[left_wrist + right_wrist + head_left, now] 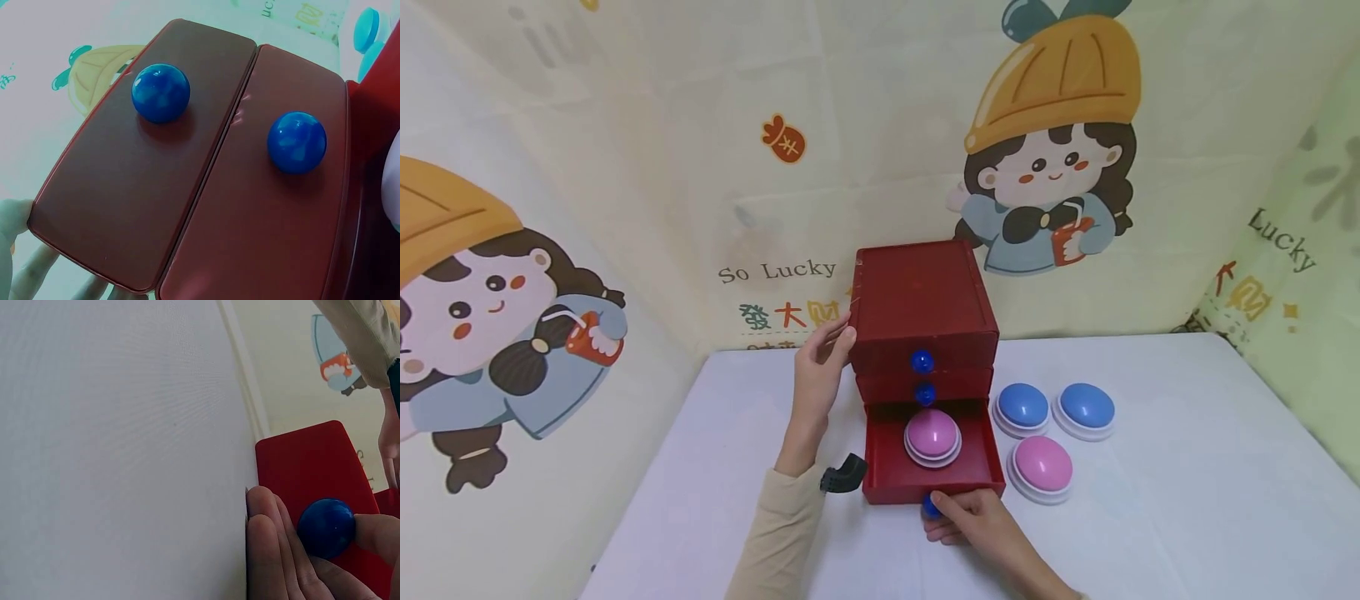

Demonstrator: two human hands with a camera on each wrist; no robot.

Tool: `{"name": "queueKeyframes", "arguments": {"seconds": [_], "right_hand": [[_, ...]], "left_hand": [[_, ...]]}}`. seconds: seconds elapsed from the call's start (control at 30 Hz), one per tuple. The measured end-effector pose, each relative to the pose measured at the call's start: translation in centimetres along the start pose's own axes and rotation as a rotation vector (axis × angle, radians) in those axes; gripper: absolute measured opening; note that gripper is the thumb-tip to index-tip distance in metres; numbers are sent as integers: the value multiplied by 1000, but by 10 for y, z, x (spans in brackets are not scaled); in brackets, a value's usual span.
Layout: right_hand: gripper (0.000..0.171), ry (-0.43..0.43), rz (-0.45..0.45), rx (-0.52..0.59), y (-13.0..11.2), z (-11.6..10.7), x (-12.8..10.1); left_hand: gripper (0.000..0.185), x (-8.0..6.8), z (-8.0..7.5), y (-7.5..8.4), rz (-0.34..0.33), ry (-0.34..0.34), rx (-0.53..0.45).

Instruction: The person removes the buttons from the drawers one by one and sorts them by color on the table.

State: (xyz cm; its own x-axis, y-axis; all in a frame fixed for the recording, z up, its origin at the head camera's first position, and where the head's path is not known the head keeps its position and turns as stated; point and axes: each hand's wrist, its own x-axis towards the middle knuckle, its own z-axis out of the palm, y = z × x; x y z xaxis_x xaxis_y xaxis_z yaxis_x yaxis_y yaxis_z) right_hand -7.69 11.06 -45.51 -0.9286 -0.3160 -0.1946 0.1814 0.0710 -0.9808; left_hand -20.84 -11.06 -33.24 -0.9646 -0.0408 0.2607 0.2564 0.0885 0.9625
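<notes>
A small red cabinet (922, 302) with three drawers stands on the white table. Its bottom drawer (932, 475) is pulled out, and a pink dome button (932, 435) lies inside. My right hand (973, 521) pinches the blue knob (326, 527) on that drawer's front. My left hand (822, 367) rests against the cabinet's left side near the top, thumb at the front corner. The two upper drawers are closed; their blue knobs (160, 92) (297, 142) fill the left wrist view.
Two blue dome buttons (1022, 407) (1086, 407) and one pink dome button (1042, 467) sit on the white table (1187, 483) right of the cabinet. Cartoon-printed walls close in the back and both sides.
</notes>
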Motion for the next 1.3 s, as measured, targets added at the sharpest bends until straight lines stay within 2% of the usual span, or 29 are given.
{"name": "queueKeyframes", "arguments": {"seconds": [0.53, 1.3], "right_hand": [[44, -22, 9, 10, 4, 4, -12], [43, -11, 7, -19, 3, 3, -12]], "left_hand": [[41, -4, 1, 1, -7, -4, 0], [40, 3, 1, 0, 13, 2, -11]]}}
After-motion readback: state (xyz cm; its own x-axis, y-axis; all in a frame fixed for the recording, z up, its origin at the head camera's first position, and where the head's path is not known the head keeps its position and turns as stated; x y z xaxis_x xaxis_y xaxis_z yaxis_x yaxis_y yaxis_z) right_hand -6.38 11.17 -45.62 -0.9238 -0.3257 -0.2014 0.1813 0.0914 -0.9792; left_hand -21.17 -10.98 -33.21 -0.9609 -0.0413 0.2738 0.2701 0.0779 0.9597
